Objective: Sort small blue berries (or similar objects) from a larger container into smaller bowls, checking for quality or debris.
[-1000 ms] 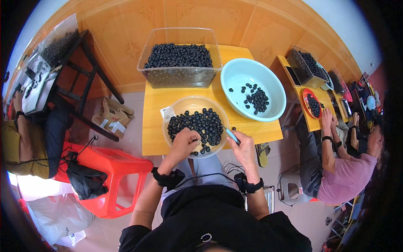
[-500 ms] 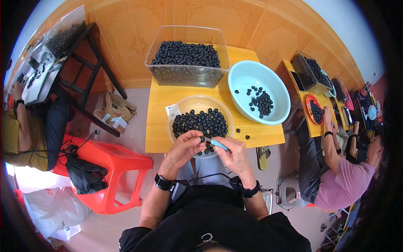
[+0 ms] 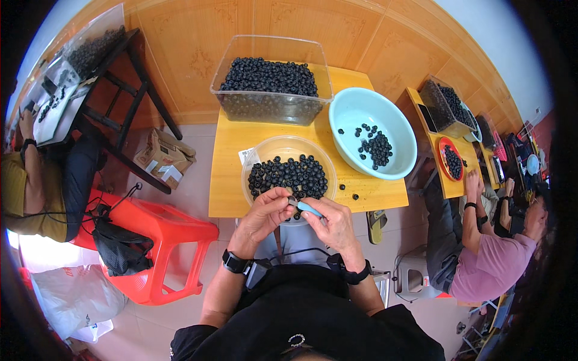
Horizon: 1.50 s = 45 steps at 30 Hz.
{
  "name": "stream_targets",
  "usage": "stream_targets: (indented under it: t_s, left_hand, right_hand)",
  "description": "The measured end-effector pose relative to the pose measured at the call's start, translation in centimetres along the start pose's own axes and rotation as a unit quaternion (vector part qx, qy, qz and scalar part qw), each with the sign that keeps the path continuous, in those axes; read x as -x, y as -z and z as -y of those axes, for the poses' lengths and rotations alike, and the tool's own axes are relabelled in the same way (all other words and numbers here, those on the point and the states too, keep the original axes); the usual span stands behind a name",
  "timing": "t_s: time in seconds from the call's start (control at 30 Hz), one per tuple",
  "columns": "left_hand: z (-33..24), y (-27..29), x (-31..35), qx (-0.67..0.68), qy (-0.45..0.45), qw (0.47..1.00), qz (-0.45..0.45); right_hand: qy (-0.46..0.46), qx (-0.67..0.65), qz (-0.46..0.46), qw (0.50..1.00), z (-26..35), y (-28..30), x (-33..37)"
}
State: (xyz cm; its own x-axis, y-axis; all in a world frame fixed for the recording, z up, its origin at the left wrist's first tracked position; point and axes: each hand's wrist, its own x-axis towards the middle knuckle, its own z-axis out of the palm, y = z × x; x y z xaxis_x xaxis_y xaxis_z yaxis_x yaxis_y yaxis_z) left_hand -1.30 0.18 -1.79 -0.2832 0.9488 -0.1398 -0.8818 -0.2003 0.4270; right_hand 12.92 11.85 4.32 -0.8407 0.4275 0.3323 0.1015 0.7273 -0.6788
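Note:
Over the near rim of a shallow clear round tub, my two hands meet. My left hand is closed, pinching a small dark bead between thumb and fingers. My right hand grips a light-blue-handled small tool, its metal tip against the bead; the exact kind of tip is too small to make out. Many black round beads with holes lie in the tub below. To the right a pale blue basin holds a smaller heap of the same beads.
A clear rectangular bin full of beads stands at the back of the yellow table. Two loose beads lie by the basin. A red stool is at left. Other people sit at tables on both sides, one in a pink shirt.
The tool's tip has come closer to the bead, and my right hand has shifted slightly left. The bead is now more covered by my fingers and the tool.

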Motion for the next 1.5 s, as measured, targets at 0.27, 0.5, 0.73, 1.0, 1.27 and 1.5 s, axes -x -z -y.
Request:
stream_targets:
  t_s: [0.27,0.5,0.73,1.0,1.27,1.5]
  left_hand:
    - [0.1,0.0,0.0,0.016,0.005,1.0,0.009]
    - [0.1,-0.1,0.0,-0.001,0.0,1.0,0.011]
    - [-0.6,-0.4,0.1,-0.021,-0.001,1.0,-0.008]
    - [-0.7,0.2,0.4,0.007,-0.02,1.0,-0.019]
    - [-1.3,-0.9,1.1,0.008,-0.027,0.998,0.056]
    - [-0.8,-1.1,0.6,-0.029,-0.013,0.999,0.008]
  right_hand:
    - [0.001,0.006,0.008,1.0,0.2,0.3,0.0]
    - [0.002,0.0,0.002,1.0,0.0,0.1,0.1]
    - [0.019,-0.02,-0.007,1.0,-0.3,-0.2,-0.4]
    - [0.028,-0.021,0.0,0.999,-0.5,-0.9,-1.0]
    - [-0.001,0.058,-0.055,0.997,-3.6,0.6,-1.6]
    - [-0.041,-0.136,0.002,0.99,0.5,0.4,-1.8]
